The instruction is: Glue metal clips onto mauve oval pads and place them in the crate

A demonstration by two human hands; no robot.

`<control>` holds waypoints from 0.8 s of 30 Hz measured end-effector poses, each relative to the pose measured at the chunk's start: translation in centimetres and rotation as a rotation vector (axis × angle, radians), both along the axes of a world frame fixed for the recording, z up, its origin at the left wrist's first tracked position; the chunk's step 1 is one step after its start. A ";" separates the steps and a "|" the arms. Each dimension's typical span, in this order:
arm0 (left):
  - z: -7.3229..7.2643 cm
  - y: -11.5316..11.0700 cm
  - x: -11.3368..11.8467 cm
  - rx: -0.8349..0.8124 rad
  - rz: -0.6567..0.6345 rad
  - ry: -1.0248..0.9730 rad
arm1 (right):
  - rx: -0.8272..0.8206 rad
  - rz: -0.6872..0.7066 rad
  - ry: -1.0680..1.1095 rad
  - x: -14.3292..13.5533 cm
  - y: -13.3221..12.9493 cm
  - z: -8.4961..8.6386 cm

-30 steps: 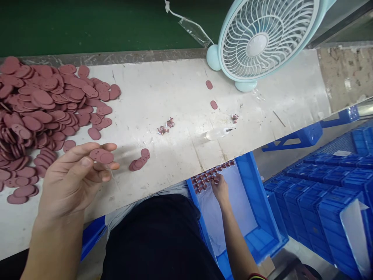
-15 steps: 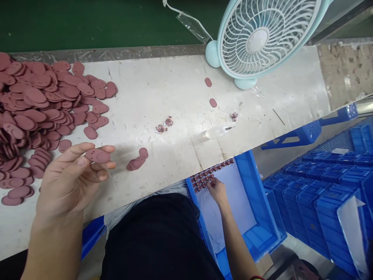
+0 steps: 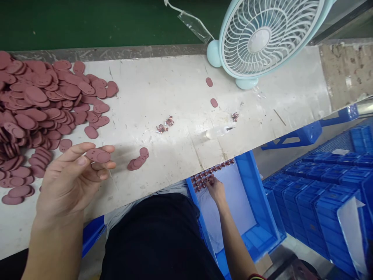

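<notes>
Across a pale, scuffed workbench (image 3: 163, 85), with a light-blue fan (image 3: 259, 39) near the far edge and a heap of dark-pink ovals (image 3: 37, 97) at left. Holds a dark-pink oval tag (image 3: 98, 155) gripped between thumb and fingers of the left hand (image 3: 67, 179), above the bench, near the heap. Compared with one second ago, shows the right hand (image 3: 216, 189) slightly farther left along rows of small parts (image 3: 201, 179) in a blue crate (image 3: 258, 194), fingers bent inward; impossible to tell whether gripping anything. Keeps the tag in nearly the same pose. Points its holed end toward the heap, its raised-oval end toward the fingertips, with the long axis roughly along the bench, tipped slightly down to the right.
</notes>
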State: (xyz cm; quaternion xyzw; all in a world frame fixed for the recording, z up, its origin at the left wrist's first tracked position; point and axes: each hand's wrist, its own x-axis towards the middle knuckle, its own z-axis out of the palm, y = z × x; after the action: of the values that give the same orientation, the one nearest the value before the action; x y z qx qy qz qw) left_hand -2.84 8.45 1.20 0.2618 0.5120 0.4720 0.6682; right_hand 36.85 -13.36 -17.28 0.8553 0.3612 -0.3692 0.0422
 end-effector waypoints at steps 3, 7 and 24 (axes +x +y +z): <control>0.0 0.0 0.0 0.000 -0.006 0.007 | 0.006 -0.013 0.000 0.0 0.0 -0.1; 0.0 0.0 0.0 -0.008 -0.009 0.011 | 0.022 -0.036 0.002 -0.1 0.0 -0.1; -0.3 -1.3 0.4 -0.057 -0.028 -0.145 | 0.558 -0.479 -0.030 -0.1 1.8 5.5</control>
State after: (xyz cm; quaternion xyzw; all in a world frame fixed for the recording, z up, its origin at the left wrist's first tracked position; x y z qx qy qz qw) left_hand -2.46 7.18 0.88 0.2146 0.4718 0.4656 0.7174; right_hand 36.76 -11.54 -11.80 0.8995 0.2369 -0.2434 -0.2750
